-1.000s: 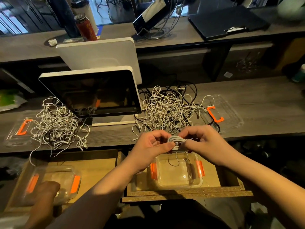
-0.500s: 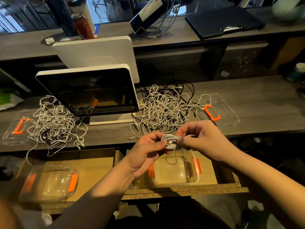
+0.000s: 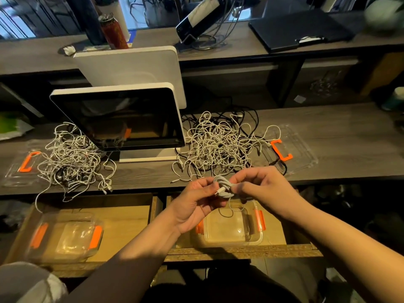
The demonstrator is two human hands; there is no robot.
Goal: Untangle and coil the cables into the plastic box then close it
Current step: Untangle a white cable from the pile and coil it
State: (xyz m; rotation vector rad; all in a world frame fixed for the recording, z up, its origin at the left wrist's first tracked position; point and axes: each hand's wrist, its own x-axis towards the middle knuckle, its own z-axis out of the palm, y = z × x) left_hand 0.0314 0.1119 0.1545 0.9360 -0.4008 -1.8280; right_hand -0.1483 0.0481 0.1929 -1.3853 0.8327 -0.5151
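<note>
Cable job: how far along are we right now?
Done: little; the plastic box in the drawer looks nearly empty, one thin strand inside. In hand: the left hand and right hand hold one white coil above it. Left: the tangled pile on the counter, then fitting the lid.

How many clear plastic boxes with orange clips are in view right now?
2: one box in the drawer below the hands, another box in the left drawer. Their lids lie separately on the counter.

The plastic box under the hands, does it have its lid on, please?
No, the plastic box sits open in the drawer; its lid lies on the counter.
</note>
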